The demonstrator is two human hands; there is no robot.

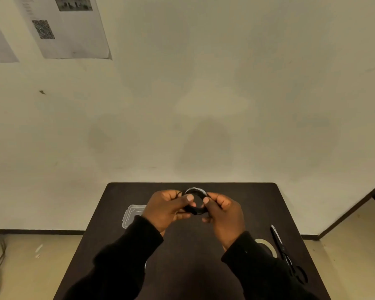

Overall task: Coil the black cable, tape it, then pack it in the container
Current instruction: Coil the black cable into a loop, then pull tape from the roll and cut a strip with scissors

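Note:
The black cable (195,192) is wound into a small ring and held above the dark table (243,204). A pale, shiny strip shows along the ring's far arc. My left hand (167,210) grips the ring's left side, thumb across the front. My right hand (224,215) pinches its right side. A clear plastic container (132,214) lies on the table to the left, partly hidden behind my left wrist. The tape roll (266,245) lies at the right, half covered by my right sleeve.
Black-handled scissors (285,252) lie near the table's right edge, beside the tape roll. A plain wall rises right behind the table, with papers pinned at the upper left. Cables and a white object lie on the floor at far left.

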